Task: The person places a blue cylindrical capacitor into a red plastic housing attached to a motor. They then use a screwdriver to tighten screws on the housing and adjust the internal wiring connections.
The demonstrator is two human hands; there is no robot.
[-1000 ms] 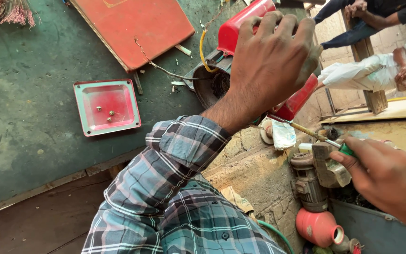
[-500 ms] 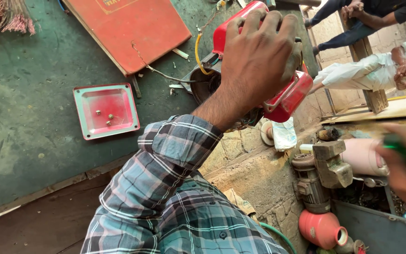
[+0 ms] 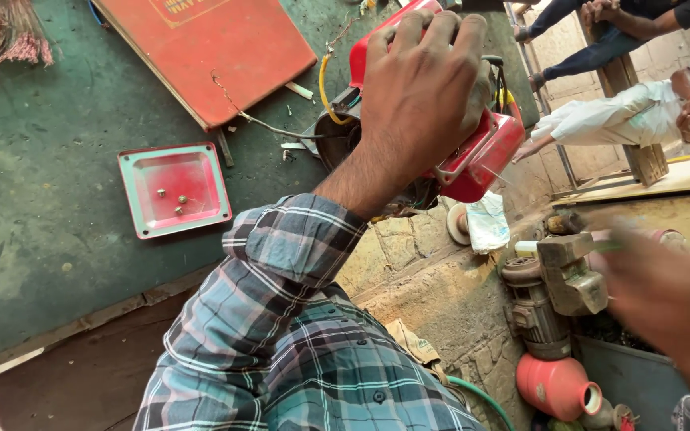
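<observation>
My left hand (image 3: 425,88), in a plaid sleeve, grips a red machine housing (image 3: 481,156) from above at the right edge of the green table (image 3: 49,239). The fingers wrap over its top, and yellow and black wires (image 3: 325,80) trail from its far side. My right hand (image 3: 668,315) is a motion blur at the lower right, off the table and apart from the housing. A faint green streak of the green-handled tool (image 3: 610,247) shows at its fingers.
A red square tray (image 3: 201,160) with a few screws lies left of the housing. A red flat panel (image 3: 209,56) lies behind it. Below the table edge are a grey motor (image 3: 538,315), a red pot (image 3: 557,387) and a green hose (image 3: 477,399). Other people sit at the upper right (image 3: 624,120).
My right hand swung away to the right with the green-handled tool, then came back blurred at the lower right. My left hand kept its hold while the red housing shifted slightly.
</observation>
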